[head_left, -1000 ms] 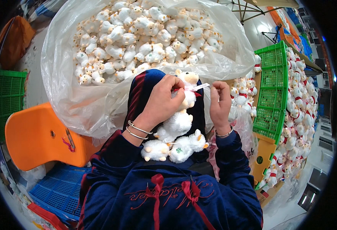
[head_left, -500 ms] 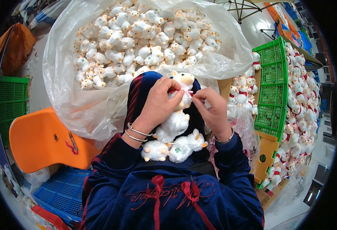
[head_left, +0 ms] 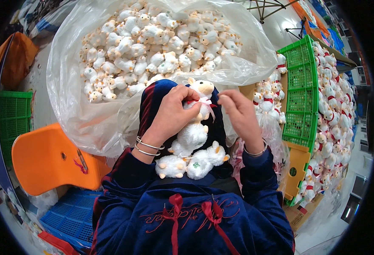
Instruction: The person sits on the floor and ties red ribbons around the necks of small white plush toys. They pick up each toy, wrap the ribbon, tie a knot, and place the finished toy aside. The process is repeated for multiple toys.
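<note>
My left hand (head_left: 172, 114) grips a small white plush lamb (head_left: 195, 127) by the neck, holding it upright over my lap. A pink ribbon bow (head_left: 205, 102) sits at the lamb's neck. My right hand (head_left: 240, 117) is beside it, fingers pinched near the ribbon's end. A second white plush lamb (head_left: 191, 163) lies on my lap just below. Thin silver bracelets circle both wrists.
A big clear plastic bag (head_left: 89, 123) of several white plush lambs stands in front. A green crate (head_left: 299, 93) with ribboned lambs is at right, more piled beyond it. An orange chair (head_left: 46, 159) and a blue crate (head_left: 65, 216) are at left.
My right hand has let the ribbon end go slack and drawn slightly right; the bow now sits tied at the lamb's neck. My left hand keeps its grip.
</note>
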Demonstrator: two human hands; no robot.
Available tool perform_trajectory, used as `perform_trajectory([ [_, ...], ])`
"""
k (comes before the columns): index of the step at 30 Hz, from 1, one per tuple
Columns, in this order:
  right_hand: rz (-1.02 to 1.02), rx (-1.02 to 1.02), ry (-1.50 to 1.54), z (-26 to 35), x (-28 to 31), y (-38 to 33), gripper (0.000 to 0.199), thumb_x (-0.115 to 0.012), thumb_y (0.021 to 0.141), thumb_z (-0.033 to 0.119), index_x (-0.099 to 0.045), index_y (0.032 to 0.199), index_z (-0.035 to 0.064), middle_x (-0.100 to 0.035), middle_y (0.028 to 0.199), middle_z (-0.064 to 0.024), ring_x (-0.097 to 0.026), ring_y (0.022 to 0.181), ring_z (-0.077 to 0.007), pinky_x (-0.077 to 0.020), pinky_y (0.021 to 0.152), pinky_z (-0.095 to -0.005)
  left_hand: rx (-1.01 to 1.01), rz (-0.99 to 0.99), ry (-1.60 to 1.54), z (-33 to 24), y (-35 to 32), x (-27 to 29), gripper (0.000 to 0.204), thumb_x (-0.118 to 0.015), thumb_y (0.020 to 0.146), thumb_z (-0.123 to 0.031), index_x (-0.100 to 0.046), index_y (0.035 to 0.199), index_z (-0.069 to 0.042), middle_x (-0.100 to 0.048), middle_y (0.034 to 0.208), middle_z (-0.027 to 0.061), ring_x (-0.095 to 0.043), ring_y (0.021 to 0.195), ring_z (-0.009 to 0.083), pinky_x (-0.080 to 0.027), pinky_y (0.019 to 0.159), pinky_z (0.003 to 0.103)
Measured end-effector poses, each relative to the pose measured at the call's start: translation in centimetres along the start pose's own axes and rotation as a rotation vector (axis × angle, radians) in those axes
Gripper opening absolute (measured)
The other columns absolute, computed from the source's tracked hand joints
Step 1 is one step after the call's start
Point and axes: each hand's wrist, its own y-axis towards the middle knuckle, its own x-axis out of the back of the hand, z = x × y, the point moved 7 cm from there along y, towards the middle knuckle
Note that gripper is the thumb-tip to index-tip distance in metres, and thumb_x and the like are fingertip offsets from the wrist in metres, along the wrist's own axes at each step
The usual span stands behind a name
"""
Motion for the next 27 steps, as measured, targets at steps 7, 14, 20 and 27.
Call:
perform_trajectory([
  [7,0.06,-0.02,0.105,-2.0,-3.3,0.1,0.017,-0.069,0.098,0.014,-0.064,0.1,-0.0026,-0.068,0.084,-0.007,-0.062,0.075,-0.0118,-0.0521,0.069,-0.0282,-0.04,-0.045,0.057,-0.8,0.1,0.3,0.013,-0.073,0.087,-0.014,-0.071,0.091,-0.001,-0.068,0.086,0.01,-0.063,0.083,0.0261,-0.051,0.077,0.036],
  [14,0.035,0.004,0.083,-2.1,-3.5,0.0,0.017,-0.069,0.098,0.013,-0.062,0.099,-0.0022,-0.067,0.084,-0.0067,-0.063,0.074,-0.0133,-0.0519,0.068,-0.0283,-0.125,-0.05,0.153,-1.7,0.0,0.1,0.01,-0.074,0.089,-0.012,-0.073,0.093,-0.003,-0.065,0.084,0.0064,-0.06,0.079,0.0208,-0.047,0.073,0.033],
  [20,0.022,0.039,0.087,-1.7,-3.9,-0.2,0.016,-0.068,0.099,0.013,-0.06,0.098,-0.0006,-0.065,0.083,-0.007,-0.062,0.074,-0.0142,-0.0513,0.067,-0.0292,-0.103,0.022,0.192,-1.7,0.0,0.1,0.008,-0.072,0.089,-0.01,-0.07,0.093,-0.003,-0.063,0.085,0.0079,-0.059,0.082,0.0242,-0.047,0.076,0.035],
  [27,-0.041,0.256,-0.071,-1.2,-3.9,-0.4,0.015,-0.063,0.102,0.012,-0.057,0.095,0.0008,-0.061,0.08,-0.0077,-0.058,0.069,-0.0178,-0.0479,0.064,-0.0329,-0.223,-0.046,0.198,-2.0,-0.3,-0.2,0.008,-0.067,0.091,-0.008,-0.062,0.091,-0.001,-0.063,0.088,0.0143,-0.061,0.085,0.0341,-0.048,0.077,0.043],
])
